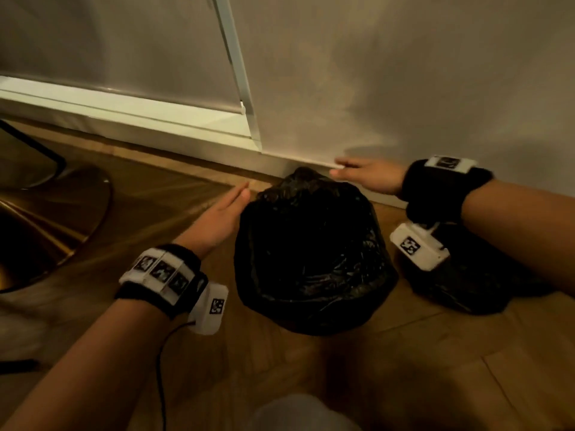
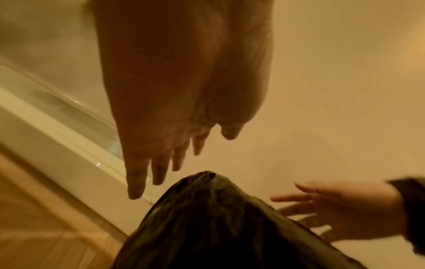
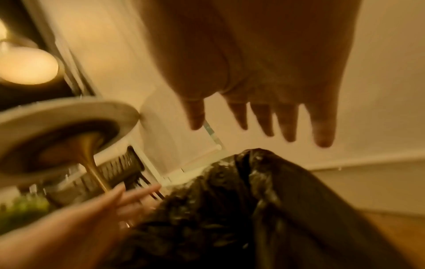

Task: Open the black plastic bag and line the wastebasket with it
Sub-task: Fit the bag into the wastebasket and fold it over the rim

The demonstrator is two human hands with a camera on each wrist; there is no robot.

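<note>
A black plastic bag (image 1: 311, 244) is draped over a wastebasket on the wooden floor by the wall; the basket itself is hidden under the plastic. The bag's crumpled top (image 2: 207, 209) (image 3: 241, 200) bulges up toward the wall. My left hand (image 1: 224, 213) hovers with straight fingers just left of the bag, holding nothing. My right hand (image 1: 364, 174) is stretched flat beyond the bag's far right edge, near the skirting board, also holding nothing. In the wrist views both hands (image 2: 149, 172) (image 3: 264, 123) show spread, straight fingers above the bag.
A second heap of black plastic (image 1: 473, 275) lies on the floor to the right, under my right wrist. A gold round table base (image 1: 46, 228) stands at the left. The white wall and skirting board (image 1: 186, 141) run close behind the bag.
</note>
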